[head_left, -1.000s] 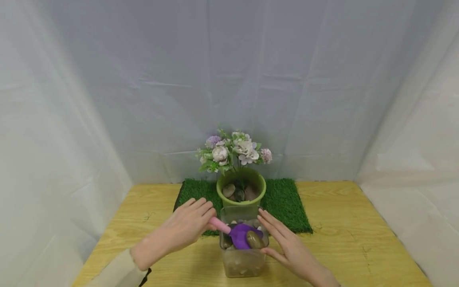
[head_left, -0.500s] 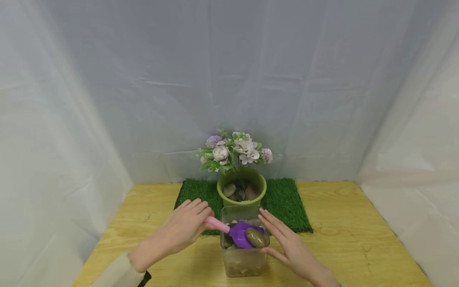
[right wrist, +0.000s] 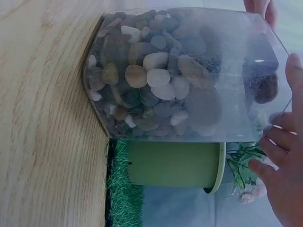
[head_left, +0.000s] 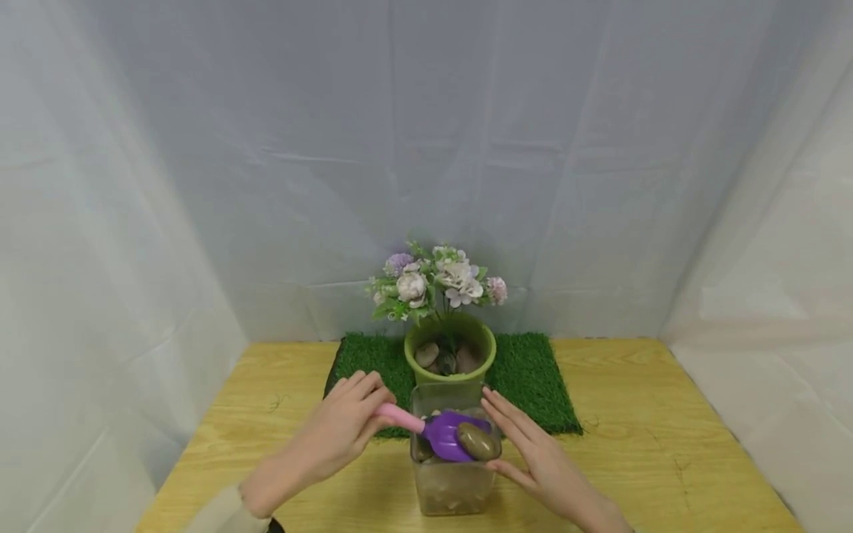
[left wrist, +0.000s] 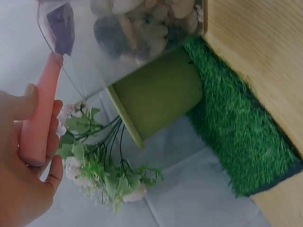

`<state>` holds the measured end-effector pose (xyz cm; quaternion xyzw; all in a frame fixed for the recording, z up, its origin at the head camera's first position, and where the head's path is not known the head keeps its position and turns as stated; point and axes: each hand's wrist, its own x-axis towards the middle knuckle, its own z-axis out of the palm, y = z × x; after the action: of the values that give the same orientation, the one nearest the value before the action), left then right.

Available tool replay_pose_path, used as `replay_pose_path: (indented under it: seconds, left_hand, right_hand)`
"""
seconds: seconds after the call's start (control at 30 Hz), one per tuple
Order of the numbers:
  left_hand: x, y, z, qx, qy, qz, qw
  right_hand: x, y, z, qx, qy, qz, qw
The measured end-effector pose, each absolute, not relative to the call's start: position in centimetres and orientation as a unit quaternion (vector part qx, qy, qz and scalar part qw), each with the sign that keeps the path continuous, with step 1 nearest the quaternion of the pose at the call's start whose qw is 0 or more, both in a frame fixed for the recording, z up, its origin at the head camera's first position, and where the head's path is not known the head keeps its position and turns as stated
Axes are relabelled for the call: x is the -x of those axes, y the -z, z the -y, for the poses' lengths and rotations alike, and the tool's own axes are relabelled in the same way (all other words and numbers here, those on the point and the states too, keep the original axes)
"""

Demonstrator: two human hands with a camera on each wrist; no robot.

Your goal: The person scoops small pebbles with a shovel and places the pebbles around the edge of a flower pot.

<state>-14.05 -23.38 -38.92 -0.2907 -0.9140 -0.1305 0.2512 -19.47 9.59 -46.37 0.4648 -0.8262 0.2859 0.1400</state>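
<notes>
The left hand (head_left: 336,433) has its fingers and thumb closed round the pink handle (left wrist: 39,111) of the scoop (head_left: 440,435), which puts the purple blade over the box and the hand outside the rim. The right hand (head_left: 543,463) is spread, fingers and thumb extended and touching the right side of the box (head_left: 456,494) at its upper edge; this contact probably serves to steady the box against sideways push. The scoop slants in over the left rim, its blade within the mouth of the box and above the level of the pebbles (right wrist: 158,78). One large stone (head_left: 478,442) rests at the blade's right end, close to the right wall; whether it touches that wall cannot be told. The blade's cupped shape presumably keeps the stone from rolling, although a load so near the tip may tip easily. Edges: the four walls limit sideways travel of the blade, and the right hand borders the right side. Open room: the box has no lid, so upward travel is the least obstructed. The box stands on the table (head_left: 640,459), just in front of the mat (head_left: 533,392). Directly behind, the pot (head_left: 493,352) stands on the mat, holding stones and the flowers (head_left: 456,280), whose heads overhang its rim. The sheet (head_left: 426,133) bounds the far side.
</notes>
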Motion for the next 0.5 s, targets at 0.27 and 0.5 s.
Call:
replay_pose_path:
  seconds: [0.27,0.5]
  left_hand:
    - [14.0,39.29,23.22,0.275,0.15,0.918,0.242]
    - [13.59,39.23,23.72,0.26,0.168,0.917,0.251]
  right_hand:
    - [19.51,46.57,-9.59,-0.465,-0.282,0.827,0.143]
    - [19.47,46.6,-9.51,-0.45,-0.291,0.833,0.142]
